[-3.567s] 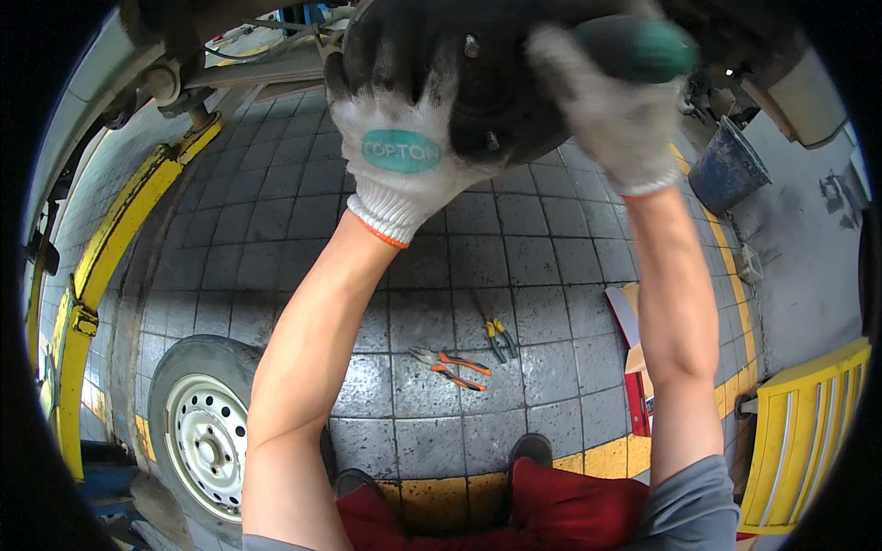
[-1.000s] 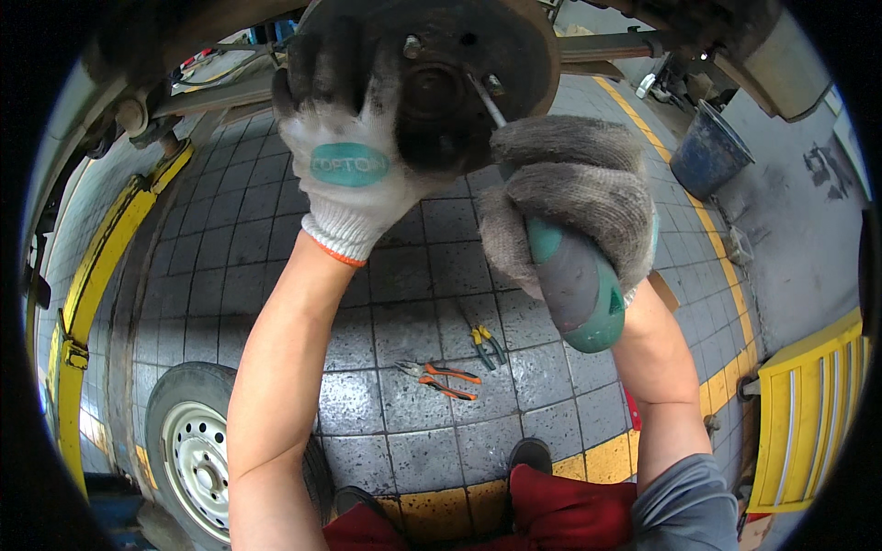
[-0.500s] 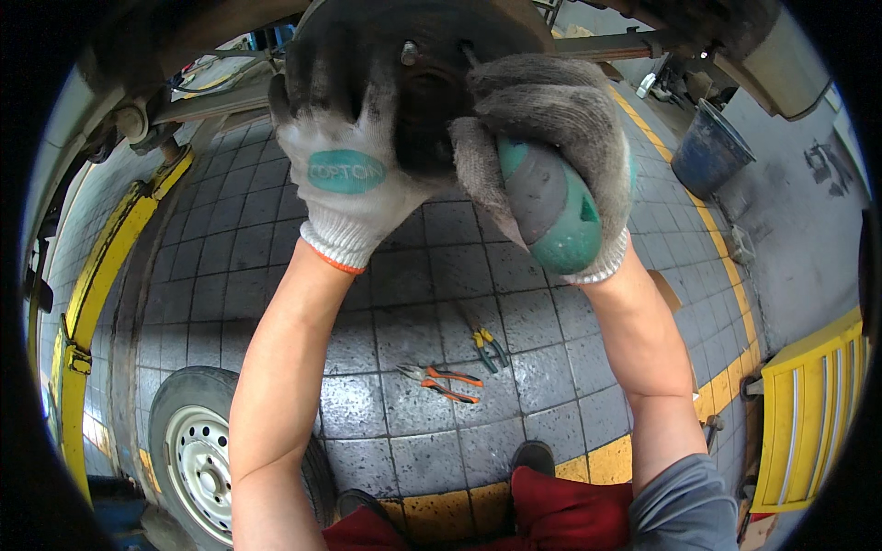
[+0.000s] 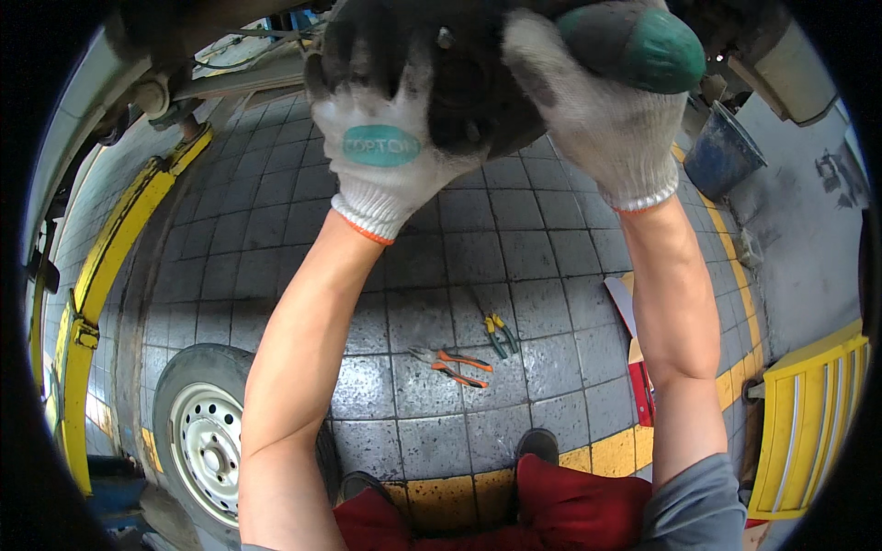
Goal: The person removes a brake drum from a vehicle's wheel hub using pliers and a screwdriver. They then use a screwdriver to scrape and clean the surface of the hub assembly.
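Observation:
My left hand, in a white knit glove with blackened fingertips, lies with its fingers spread against a dark round brake drum at the top of the view. A bright stud sticks out of the drum's face. To the right, my gloved right hand is closed round the thick green-and-grey handle of what looks like a screwdriver. The handle's rounded end points right. Its shaft and tip are hidden behind the hand and the drum.
Orange-handled pliers and yellow-and-green cutters lie on the tiled floor. A wheel rests at lower left, below a yellow lift arm. At right are a dark bucket, a yellow cabinet and a red item.
My right hand has moved up and rightward and turned, swinging the screwdriver handle from pointing down toward me to pointing right. My left hand stays on the drum as the view shifts slightly.

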### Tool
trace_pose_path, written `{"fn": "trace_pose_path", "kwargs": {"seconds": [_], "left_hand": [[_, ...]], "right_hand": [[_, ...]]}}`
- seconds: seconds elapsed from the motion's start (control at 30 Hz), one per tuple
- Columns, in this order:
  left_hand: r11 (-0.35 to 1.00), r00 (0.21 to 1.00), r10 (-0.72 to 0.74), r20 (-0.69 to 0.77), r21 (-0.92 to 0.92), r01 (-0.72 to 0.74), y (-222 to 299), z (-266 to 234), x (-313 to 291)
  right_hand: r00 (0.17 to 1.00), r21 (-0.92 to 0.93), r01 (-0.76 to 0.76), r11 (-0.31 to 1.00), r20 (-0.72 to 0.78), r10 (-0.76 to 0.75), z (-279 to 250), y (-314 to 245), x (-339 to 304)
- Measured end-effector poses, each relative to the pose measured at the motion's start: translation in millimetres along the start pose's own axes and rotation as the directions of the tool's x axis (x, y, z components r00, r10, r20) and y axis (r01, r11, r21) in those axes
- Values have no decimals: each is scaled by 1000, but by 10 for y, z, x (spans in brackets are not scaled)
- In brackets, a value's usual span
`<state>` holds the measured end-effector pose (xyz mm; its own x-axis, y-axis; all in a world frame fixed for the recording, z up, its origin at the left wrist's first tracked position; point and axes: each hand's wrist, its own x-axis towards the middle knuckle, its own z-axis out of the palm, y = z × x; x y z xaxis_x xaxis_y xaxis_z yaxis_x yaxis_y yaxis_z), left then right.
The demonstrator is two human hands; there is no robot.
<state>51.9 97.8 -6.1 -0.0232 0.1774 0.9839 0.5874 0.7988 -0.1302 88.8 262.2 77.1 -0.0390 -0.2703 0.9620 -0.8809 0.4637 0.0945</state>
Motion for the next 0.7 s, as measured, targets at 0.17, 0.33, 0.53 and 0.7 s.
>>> {"fn": "trace_pose_path", "kwargs": {"seconds": [0.17, 0.33, 0.53, 0.7], "left_hand": [[987, 975, -133, 178, 118, 113, -16, -168, -143], [987, 999, -44, 31, 153, 39, -67, -50, -180], [1000, 998, -8, 62, 28, 6, -28, 32, -2], [999, 995, -42, 85, 25, 40, -70, 64, -75]], "right_hand": [[971, -140, 202, 969, 155, -180, -258, 41, -174], [997, -146, 79, 986, 36, -75, -294, 394, -630], [985, -280, -157, 947, 27, 171, 50, 109, -122], [996, -34, 86, 996, 35, -85, -302, 56, -148]]}}
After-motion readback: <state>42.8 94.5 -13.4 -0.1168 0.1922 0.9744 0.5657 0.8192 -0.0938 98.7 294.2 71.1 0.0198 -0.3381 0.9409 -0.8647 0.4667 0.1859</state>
